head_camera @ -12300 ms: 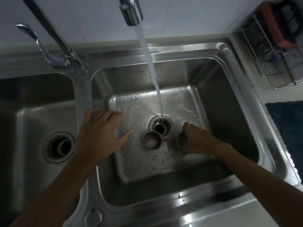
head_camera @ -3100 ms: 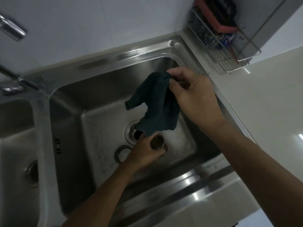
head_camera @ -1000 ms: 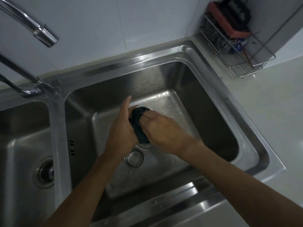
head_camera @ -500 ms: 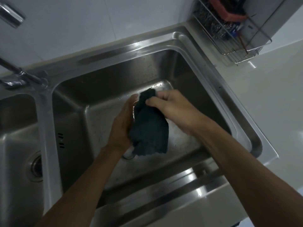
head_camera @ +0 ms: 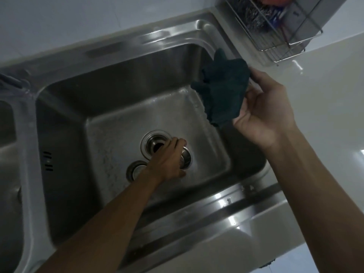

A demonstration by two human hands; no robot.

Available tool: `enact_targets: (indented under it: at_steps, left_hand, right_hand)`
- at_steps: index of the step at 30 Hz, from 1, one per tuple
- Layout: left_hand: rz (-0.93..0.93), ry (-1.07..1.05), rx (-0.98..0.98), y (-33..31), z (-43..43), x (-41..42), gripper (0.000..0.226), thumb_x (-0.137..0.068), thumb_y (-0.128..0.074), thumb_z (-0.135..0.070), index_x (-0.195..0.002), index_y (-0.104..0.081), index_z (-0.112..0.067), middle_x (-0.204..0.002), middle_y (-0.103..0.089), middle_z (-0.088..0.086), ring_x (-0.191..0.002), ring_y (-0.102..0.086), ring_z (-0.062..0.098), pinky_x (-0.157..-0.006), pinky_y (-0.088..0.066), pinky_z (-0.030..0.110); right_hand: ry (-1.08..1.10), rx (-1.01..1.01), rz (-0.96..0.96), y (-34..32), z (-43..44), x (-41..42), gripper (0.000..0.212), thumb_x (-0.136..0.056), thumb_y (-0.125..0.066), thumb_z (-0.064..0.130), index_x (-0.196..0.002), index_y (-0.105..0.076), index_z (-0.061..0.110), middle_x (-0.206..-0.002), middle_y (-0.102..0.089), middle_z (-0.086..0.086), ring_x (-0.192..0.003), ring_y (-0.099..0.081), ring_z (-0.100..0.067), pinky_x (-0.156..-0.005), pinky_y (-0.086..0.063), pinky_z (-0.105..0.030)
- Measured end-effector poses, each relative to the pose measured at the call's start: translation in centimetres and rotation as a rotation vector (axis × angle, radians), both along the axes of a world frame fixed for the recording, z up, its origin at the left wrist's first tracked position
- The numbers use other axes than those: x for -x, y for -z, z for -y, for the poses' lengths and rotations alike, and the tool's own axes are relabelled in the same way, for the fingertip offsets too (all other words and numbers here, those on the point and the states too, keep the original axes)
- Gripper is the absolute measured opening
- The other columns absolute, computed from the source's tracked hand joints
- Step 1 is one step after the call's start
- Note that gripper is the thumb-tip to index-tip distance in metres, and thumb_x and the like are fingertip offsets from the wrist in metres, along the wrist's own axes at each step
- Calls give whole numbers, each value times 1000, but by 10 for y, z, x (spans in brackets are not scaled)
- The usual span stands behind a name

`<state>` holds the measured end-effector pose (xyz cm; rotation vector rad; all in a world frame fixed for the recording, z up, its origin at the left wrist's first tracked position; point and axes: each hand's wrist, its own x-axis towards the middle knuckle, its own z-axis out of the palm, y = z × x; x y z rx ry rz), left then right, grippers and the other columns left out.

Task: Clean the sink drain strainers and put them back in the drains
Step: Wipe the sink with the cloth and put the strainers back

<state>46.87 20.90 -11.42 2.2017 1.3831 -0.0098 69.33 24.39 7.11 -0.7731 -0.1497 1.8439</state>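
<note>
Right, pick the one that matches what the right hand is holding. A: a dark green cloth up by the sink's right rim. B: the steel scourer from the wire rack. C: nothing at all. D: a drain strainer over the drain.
A: the right hand grips the dark green cloth raised near the sink's right rim, while the left hand is down on a strainer beside the open drain.

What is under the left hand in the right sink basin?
The left hand covers a metal strainer on the basin floor, beside the open drain. Only its perforated right edge shows; the rest is hidden. A second strainer lies partly under the wrist.
</note>
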Motion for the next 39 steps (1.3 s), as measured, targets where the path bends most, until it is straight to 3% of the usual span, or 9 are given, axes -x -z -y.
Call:
enact_targets:
  at_steps: [9,12,17,20,25,28,32,36,39]
  left_hand:
    - [37,-12,83,-16,6,28,117,-63,-89,-59,-155,-26,-23,-154,-39,3,-141,-38,28,-116,-35,47]
    - [-225,-119,-37,-29,9,62,112,-64,-79,-73,-153,-29,-29,-153,-41,4,-138,-42,30,-111,-36,48]
    - [-470,-178,147,-29,33,106,99,-70,-75,-72,-147,-31,-28,-144,-38,9,-126,-50,33,-100,-44,46]
    - [-154,-262,240,-28,31,114,76,-72,-87,-43,-135,-50,-23,-134,-44,5,-116,-56,26,-94,-52,41]
    - [719,-852,664,-63,4,123,44,-80,-72,-57,-119,-67,-37,-107,-79,-3,-98,-77,18,-78,-56,36]
    - [1180,-1041,951,-81,-8,131,50,-83,-62,-61,-113,-73,-21,-103,-76,7,-88,-73,20,-74,-52,35]
    - [1467,-1066,1056,-99,-10,129,57,-78,-62,-60,-109,-72,-14,-103,-68,6,-89,-68,20,-79,-53,35]
    - [1581,-1032,1011,-123,-13,125,48,-85,-57,-52,-113,-71,-16,-106,-70,5,-90,-68,20,-80,-55,35]
    - [1665,-1021,906,-138,-7,121,46,-93,-50,-48,-108,-80,-16,-107,-77,4,-100,-73,20,-88,-60,31]
  right_hand:
    - [-28,13,63,-4,0,18,55,-109,-45,33,-157,-40,6,-142,-53,-13,-140,-50,-29,-124,-34,-41]
    - [-38,28,50,-2,-2,25,55,-108,-46,33,-155,-44,3,-155,-49,-14,-146,-46,-28,-122,-37,-40]
    - [-92,25,54,2,-2,52,39,-108,-48,31,-114,-72,1,-110,-75,-12,-101,-76,-25,-93,-62,-37]
    - [-132,-9,66,2,0,67,42,-109,-44,32,-107,-73,1,-85,-76,-8,-80,-77,-19,-76,-63,-32]
    - [-152,-55,151,-4,2,88,41,-107,-48,34,-131,-62,3,-106,-74,-10,-103,-72,-23,-106,-55,-39]
    - [-141,-99,197,-14,2,106,45,-107,-49,33,-139,-58,3,-106,-74,-9,-100,-73,-22,-93,-61,-38]
    - [-127,-174,337,-16,7,135,38,-107,-52,29,-136,-63,7,-120,-74,-9,-110,-72,-21,-95,-60,-40]
    - [-249,-433,1026,-12,34,178,33,-99,-51,42,-106,-72,17,-99,-78,-3,-96,-74,-18,-91,-58,-46]
    - [-345,-926,1601,18,65,217,41,-107,-45,30,-136,-61,5,-143,-61,-19,-139,-48,-27,-121,-36,-45]
